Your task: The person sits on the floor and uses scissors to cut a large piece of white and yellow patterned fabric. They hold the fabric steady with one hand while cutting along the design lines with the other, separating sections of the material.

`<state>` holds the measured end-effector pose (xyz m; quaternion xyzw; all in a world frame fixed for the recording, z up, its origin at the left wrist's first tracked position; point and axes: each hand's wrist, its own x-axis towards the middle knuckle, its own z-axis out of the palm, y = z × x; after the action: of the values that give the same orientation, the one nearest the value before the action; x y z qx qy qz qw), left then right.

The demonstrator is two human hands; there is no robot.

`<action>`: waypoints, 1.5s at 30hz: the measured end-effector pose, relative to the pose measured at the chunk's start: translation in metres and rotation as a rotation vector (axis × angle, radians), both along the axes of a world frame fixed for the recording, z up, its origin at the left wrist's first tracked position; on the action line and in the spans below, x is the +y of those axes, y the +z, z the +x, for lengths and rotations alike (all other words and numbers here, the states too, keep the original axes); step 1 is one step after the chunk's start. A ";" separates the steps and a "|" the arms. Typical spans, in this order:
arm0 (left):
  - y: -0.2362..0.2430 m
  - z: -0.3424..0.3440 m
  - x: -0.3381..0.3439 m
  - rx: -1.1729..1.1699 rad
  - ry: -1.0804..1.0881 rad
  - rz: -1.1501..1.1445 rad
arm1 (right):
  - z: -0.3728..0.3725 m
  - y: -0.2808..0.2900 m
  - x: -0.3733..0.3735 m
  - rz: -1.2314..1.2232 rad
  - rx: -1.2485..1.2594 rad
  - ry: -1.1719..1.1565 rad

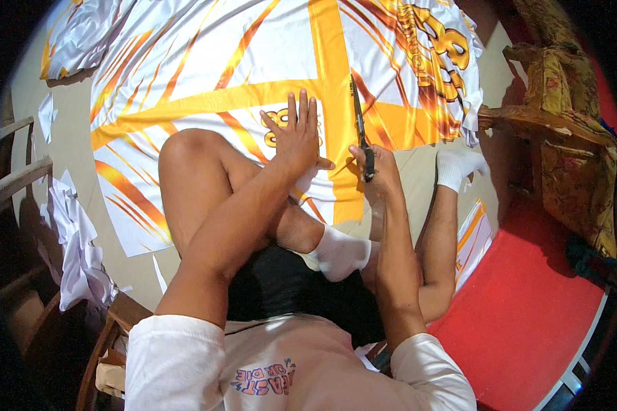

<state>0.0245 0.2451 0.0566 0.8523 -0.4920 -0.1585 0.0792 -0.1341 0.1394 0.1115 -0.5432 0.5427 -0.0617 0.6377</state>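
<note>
A large sheet of white fabric (274, 48) printed with orange flame streaks and broad yellow bands lies across the floor before me. My left hand (297, 140) presses flat on it with fingers spread, beside the yellow band that runs toward me. My right hand (379, 171) is closed round the dark handles of a pair of scissors (360, 127). The blades point away from me along the right edge of that band, where the cloth is parted below them. Whether the blades are apart is hard to make out.
White cloth scraps (79, 253) lie at the left by wooden chair parts (17, 181). A carved wooden seat with patterned upholstery (562, 171) stands at the right, near a red surface (521, 301). My bent legs (199, 178) border the fabric, and a folded printed piece (474, 240) lies by my right leg.
</note>
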 end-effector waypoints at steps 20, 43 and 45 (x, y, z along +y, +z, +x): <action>0.002 0.000 0.002 0.006 0.000 -0.017 | 0.021 0.007 -0.014 0.070 -0.089 -0.026; 0.002 0.001 0.002 0.036 0.004 0.004 | 0.041 0.011 -0.033 0.046 -0.019 0.024; 0.001 0.000 0.002 0.036 0.006 -0.005 | 0.039 0.011 -0.035 0.041 -0.006 0.046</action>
<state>0.0244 0.2467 0.0576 0.8505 -0.4885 -0.1727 0.0906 -0.0951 0.1044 0.1227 -0.5421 0.5294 -0.0378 0.6514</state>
